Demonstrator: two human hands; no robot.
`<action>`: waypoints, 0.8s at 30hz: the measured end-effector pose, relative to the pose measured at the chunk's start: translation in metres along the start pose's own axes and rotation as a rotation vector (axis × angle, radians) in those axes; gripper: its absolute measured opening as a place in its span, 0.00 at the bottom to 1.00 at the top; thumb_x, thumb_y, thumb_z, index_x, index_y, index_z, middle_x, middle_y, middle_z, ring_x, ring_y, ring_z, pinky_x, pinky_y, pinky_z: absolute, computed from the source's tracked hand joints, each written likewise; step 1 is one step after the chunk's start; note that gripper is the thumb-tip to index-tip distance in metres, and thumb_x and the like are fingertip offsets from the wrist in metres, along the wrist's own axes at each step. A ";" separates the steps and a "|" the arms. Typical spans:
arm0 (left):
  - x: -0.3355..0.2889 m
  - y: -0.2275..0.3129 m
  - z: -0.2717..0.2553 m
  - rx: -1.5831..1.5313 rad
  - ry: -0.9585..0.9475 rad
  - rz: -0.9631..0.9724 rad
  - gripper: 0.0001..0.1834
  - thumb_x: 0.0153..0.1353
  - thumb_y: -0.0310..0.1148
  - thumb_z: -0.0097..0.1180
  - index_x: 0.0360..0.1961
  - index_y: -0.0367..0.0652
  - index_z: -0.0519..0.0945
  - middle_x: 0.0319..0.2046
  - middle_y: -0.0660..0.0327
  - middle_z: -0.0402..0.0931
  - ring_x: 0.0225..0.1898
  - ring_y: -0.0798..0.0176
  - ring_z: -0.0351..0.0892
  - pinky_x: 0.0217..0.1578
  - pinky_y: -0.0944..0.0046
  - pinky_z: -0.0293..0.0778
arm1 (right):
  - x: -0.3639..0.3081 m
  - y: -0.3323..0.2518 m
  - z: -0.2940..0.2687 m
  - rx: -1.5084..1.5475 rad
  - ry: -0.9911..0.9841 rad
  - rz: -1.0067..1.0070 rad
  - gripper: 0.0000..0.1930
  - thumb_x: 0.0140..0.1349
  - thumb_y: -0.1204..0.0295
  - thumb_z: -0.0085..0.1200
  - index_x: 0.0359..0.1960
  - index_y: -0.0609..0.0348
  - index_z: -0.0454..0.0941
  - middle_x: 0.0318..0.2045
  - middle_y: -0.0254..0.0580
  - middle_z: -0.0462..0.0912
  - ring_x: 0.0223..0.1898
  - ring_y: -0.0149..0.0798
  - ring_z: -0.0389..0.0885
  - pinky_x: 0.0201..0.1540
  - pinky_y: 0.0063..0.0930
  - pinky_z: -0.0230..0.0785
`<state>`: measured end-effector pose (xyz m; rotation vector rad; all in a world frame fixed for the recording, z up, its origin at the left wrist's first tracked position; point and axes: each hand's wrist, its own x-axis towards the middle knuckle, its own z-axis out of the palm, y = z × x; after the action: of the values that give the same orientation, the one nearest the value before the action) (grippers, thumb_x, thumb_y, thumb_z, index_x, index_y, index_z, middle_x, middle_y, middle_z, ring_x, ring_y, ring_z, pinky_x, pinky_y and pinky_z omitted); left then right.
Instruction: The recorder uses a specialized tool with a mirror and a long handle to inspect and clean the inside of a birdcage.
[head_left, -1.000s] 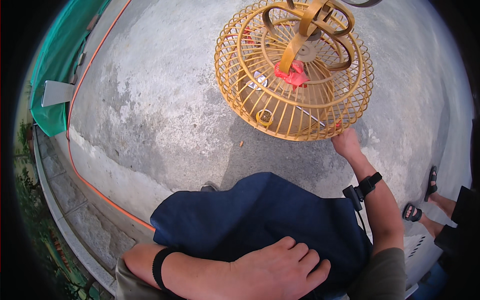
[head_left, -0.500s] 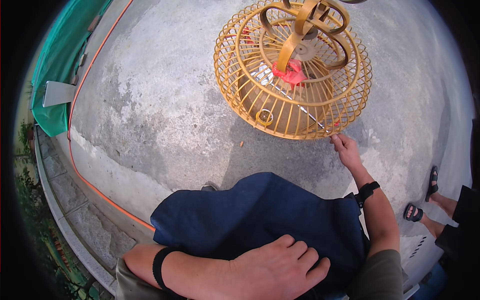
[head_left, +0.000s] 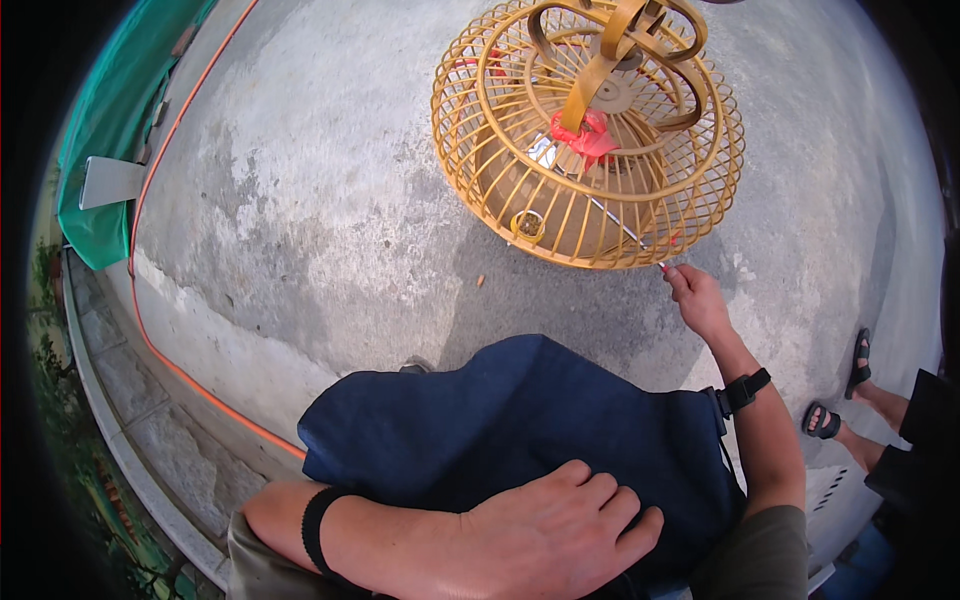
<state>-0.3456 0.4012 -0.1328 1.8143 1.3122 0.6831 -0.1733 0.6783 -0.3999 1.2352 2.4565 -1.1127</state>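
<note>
A round bamboo birdcage (head_left: 590, 258) with curved wooden bands on top stands on the ground ahead of me. My right hand (head_left: 700, 300) is beside its near right rim, fingers closed round the end of a thin metal rod (head_left: 615, 222). The rod slants between the bars, and its far end lies near a crumpled white piece (head_left: 542, 151) inside. Red film or cloth (head_left: 588, 138) is bunched at the base of a top band. A small yellow-rimmed cup (head_left: 527, 226) sits within. My left hand (head_left: 560, 525) rests on the dark blue apron (head_left: 520, 420) over my lap, fingers curled, palm hidden.
An orange hose (head_left: 160, 355) runs along the left of the concrete ground (head_left: 300, 180). Beyond it are a green sheet (head_left: 105, 230), a pale panel (head_left: 112, 182) and a stone curb. At right stand another person's sandalled feet (head_left: 822, 420).
My right hand has drawn the rod slightly outward, away from the cage rim. The white piece inside has shifted a little toward the right. My left hand stays on the apron.
</note>
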 end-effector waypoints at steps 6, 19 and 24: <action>-0.004 -0.002 -0.001 -0.022 -0.011 -0.014 0.17 0.61 0.31 0.50 0.50 0.37 0.77 0.33 0.58 0.74 0.37 0.60 0.74 0.41 0.61 0.68 | 0.001 -0.042 0.003 -0.170 0.017 -0.044 0.14 0.70 0.64 0.49 0.39 0.60 0.82 0.29 0.59 0.83 0.35 0.63 0.81 0.37 0.52 0.73; -0.010 0.007 0.002 0.005 0.012 -0.042 0.18 0.60 0.33 0.51 0.50 0.38 0.77 0.34 0.59 0.76 0.37 0.60 0.75 0.41 0.61 0.69 | 0.045 0.030 0.057 -0.110 0.151 -0.101 0.14 0.67 0.63 0.53 0.36 0.63 0.80 0.31 0.62 0.81 0.36 0.65 0.81 0.38 0.53 0.72; -0.005 0.000 0.007 0.020 -0.148 0.021 0.29 0.61 0.38 0.48 0.60 0.32 0.70 0.43 0.52 0.74 0.42 0.56 0.77 0.46 0.60 0.73 | 0.016 0.024 0.042 0.045 0.149 -0.119 0.18 0.70 0.56 0.52 0.33 0.61 0.79 0.24 0.54 0.79 0.29 0.54 0.81 0.33 0.42 0.71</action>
<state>-0.3417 0.3946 -0.1364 1.8597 1.2077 0.5374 -0.1724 0.6676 -0.4498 1.2412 2.6604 -1.1495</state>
